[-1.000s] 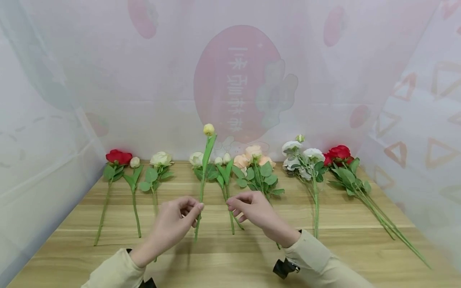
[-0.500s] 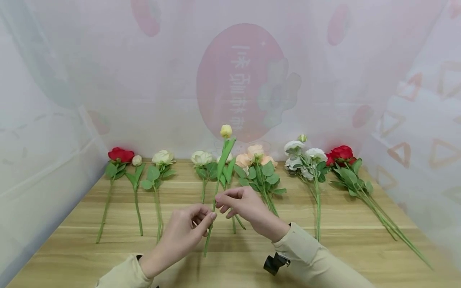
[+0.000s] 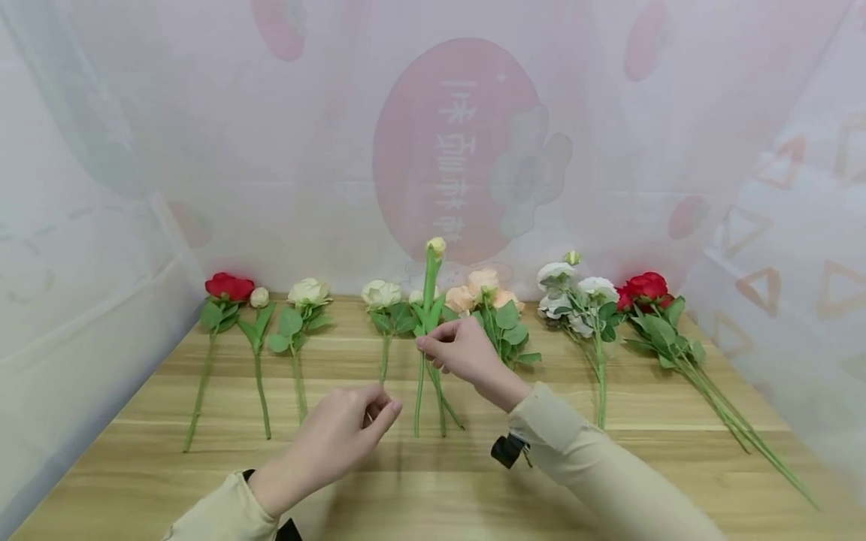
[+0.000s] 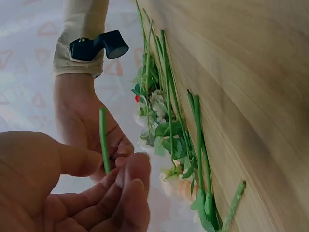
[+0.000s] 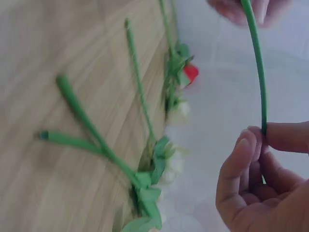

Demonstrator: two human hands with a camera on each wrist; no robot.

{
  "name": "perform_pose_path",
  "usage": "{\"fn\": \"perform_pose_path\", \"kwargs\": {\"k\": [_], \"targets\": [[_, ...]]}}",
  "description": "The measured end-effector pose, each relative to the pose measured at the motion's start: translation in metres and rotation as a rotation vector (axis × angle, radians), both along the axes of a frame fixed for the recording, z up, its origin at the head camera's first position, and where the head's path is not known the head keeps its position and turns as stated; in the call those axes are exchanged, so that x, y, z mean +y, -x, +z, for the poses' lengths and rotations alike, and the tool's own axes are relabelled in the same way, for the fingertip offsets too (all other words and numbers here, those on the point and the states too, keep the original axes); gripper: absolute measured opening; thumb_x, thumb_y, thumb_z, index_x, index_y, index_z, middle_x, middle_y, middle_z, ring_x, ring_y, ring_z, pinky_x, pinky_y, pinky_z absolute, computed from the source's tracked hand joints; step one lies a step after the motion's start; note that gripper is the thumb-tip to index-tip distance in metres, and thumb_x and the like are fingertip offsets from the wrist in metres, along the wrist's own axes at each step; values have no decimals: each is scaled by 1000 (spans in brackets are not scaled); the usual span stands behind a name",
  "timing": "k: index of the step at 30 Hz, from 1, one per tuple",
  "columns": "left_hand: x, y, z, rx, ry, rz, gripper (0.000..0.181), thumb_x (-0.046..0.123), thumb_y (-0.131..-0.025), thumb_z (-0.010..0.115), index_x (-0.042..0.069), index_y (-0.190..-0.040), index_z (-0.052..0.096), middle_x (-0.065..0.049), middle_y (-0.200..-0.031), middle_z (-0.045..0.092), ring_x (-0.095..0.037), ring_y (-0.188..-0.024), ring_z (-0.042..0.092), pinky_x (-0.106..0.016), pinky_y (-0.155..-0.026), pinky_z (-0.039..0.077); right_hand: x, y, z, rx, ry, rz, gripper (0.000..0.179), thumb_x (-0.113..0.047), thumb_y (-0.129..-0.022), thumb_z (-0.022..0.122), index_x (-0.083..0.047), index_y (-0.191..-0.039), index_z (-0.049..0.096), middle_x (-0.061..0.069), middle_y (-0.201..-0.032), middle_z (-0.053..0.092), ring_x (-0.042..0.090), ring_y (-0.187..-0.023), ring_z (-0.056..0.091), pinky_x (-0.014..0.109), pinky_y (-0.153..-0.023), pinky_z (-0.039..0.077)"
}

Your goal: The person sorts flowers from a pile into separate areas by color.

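My right hand [image 3: 470, 352] pinches the green stem of a yellow tulip [image 3: 437, 246], just below its long leaf. The tulip stands nearly upright above the table, its bare lower stem hanging under the fingers. In the right wrist view, thumb and fingertips meet on that stem [image 5: 259, 72]. My left hand [image 3: 341, 432] is lower and to the left, fingers loosely curled and holding nothing, a short way from the stem. Behind the held flower lie white tulips [image 3: 433, 319], their blooms partly hidden. A cream rose [image 3: 382, 294] lies just left of them.
More artificial flowers lie along the back of the wooden table [image 3: 473, 496]: a red rose [image 3: 228, 286], a white tulip [image 3: 258, 297], another cream rose [image 3: 308, 291], peach roses [image 3: 483, 282], white blooms [image 3: 556, 274] and red roses [image 3: 646, 285]. A printed curtain [image 3: 304, 150] stands behind.
The yellow tulip has moved right, from my left hand to my right. The right hand took its stem and lifted away from the left, which let go and stays low.
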State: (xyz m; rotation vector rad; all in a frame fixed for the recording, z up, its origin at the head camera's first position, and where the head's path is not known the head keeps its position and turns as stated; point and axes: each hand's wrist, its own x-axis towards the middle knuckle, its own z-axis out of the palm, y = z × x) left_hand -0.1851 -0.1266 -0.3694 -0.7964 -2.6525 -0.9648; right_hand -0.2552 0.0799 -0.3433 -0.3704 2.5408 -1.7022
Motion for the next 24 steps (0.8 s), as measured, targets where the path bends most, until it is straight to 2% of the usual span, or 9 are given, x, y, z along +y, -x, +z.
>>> {"fn": "perform_pose_path", "kwargs": {"k": [5, 6, 8, 11, 13, 14, 17, 24], "targets": [[-4, 4, -3, -30, 81, 38, 22, 18, -95, 65, 19, -74, 64, 18, -62, 54, 1, -51, 47, -23, -51, 43, -1, 23, -7, -23, -180, -41, 23, -16, -95, 67, -4, -77, 75, 14, -76, 69, 36, -75, 67, 43, -66, 56], [-5, 5, -3, -38, 88, 41, 23, 18, -95, 65, 18, -73, 64, 17, -60, 53, 0, -49, 45, -24, -49, 41, -1, 27, -9, -28, -211, -41, 25, -17, -95, 68, -3, -75, 75, 15, -75, 69, 35, -73, 66, 43, -65, 56], [-6, 5, -3, -50, 100, 45, 24, 19, -96, 65, 18, -71, 62, 17, -58, 51, -1, -47, 42, -24, -47, 39, -2, 33, -11, -31, -273, -37, 32, -17, -95, 67, -2, -67, 71, 17, -69, 67, 30, -58, 63, 41, -60, 55], [-7, 5, -2, -58, 115, 56, 26, 21, -96, 65, 20, -70, 61, 17, -56, 48, -1, -45, 39, -24, -45, 36, -2, 40, -16, -14, -348, -39, 44, -14, -93, 68, -5, -51, 58, 13, -50, 56, 16, -37, 41, 30, -43, 42], [-8, 5, -2, -60, 124, 60, 27, 22, -96, 65, 21, -69, 59, 16, -55, 47, -1, -45, 38, -24, -44, 35, -3, 43, -20, 11, -403, -50, 49, -7, -89, 66, -10, -45, 44, 5, -40, 39, 9, -35, 23, 25, -39, 27], [-8, 5, -2, -62, 127, 61, 27, 22, -96, 65, 21, -69, 59, 16, -54, 47, -1, -45, 38, -24, -44, 35, -3, 45, -21, 16, -424, -57, 49, -4, -87, 64, -14, -46, 38, 0, -40, 31, 9, -38, 18, 25, -40, 21], [-9, 6, -2, -62, 140, 59, 29, 23, -96, 65, 22, -67, 58, 16, -54, 46, -1, -45, 39, -24, -43, 35, -6, 47, -26, 37, -507, -76, 45, 1, -79, 58, -17, -49, 30, -7, -46, 17, 10, -43, 12, 26, -42, 15], [-11, 7, -3, -76, 158, 59, 30, 22, -95, 66, 23, -66, 56, 15, -55, 47, -1, -46, 40, -25, -44, 36, -13, 46, -35, -6, -656, -60, 39, -2, -80, 57, -18, -53, 34, -7, -44, 21, 10, -39, 17, 26, -38, 18]]}}
